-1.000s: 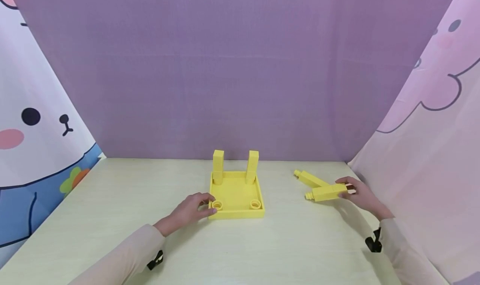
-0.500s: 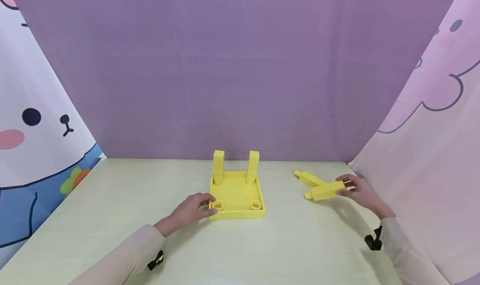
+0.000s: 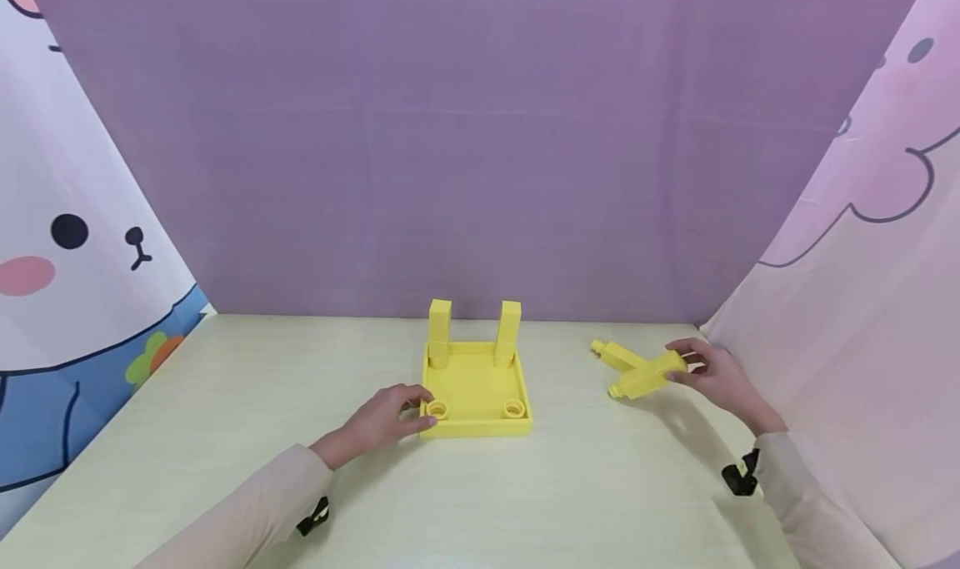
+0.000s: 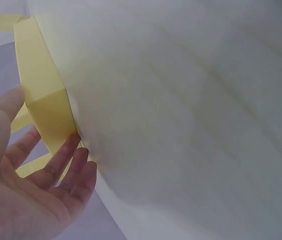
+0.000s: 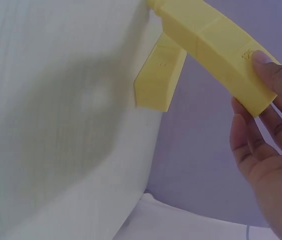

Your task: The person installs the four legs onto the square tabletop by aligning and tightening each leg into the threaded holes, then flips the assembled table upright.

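A square yellow tray-like base [image 3: 472, 386] lies on the table, with two upright square legs [image 3: 439, 333] standing at its far corners. Two round sockets [image 3: 513, 408] show at its near corners. My left hand [image 3: 378, 423] holds the near left corner, thumb at the front and fingers along the left side. At the right, my right hand [image 3: 720, 379] pinches the plain end of a loose yellow leg [image 3: 647, 376] between thumb and fingers. That leg is tilted, its threaded tip low and pointing left. A second loose leg [image 3: 618, 356] lies behind it, partly hidden.
The pale table [image 3: 555, 494] meets a purple cloth [image 3: 480, 152] at the back. Patterned cloth [image 3: 90, 219] hangs at the left, and a pinkish one [image 3: 877, 302] at the right. A dark device [image 3: 741, 473] sits at each wrist.
My right hand has raised the plain end of its leg, tilting it more steeply, and shifted slightly left. The left hand keeps its place at the base; the view shifts slightly.
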Tool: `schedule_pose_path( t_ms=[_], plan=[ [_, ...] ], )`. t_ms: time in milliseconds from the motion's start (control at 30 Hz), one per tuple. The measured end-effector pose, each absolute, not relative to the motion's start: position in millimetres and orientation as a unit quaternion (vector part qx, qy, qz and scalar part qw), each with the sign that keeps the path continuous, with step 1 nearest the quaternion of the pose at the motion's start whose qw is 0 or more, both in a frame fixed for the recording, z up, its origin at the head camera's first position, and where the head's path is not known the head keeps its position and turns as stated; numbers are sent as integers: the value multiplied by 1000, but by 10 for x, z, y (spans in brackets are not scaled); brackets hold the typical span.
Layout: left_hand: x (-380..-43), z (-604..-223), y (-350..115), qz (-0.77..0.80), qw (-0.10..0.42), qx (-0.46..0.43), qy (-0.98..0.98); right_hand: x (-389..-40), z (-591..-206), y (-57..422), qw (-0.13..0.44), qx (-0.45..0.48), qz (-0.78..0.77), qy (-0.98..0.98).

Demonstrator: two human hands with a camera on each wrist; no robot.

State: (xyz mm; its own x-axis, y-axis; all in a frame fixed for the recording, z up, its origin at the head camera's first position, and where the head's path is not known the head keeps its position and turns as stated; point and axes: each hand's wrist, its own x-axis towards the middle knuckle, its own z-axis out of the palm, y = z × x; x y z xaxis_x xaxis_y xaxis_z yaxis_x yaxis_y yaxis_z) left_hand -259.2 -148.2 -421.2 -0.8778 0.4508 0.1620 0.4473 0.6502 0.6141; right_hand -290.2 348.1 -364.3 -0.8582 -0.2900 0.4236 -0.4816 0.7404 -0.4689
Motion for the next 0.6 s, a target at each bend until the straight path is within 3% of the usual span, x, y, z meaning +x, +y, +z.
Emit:
schedule_pose_path(
  t_ms=[600],
  plan=[
    [-2613, -4150, -1495, 322, 35, 256, 911, -2969, -3581, 3176, 201, 212, 303, -907]
  ],
)
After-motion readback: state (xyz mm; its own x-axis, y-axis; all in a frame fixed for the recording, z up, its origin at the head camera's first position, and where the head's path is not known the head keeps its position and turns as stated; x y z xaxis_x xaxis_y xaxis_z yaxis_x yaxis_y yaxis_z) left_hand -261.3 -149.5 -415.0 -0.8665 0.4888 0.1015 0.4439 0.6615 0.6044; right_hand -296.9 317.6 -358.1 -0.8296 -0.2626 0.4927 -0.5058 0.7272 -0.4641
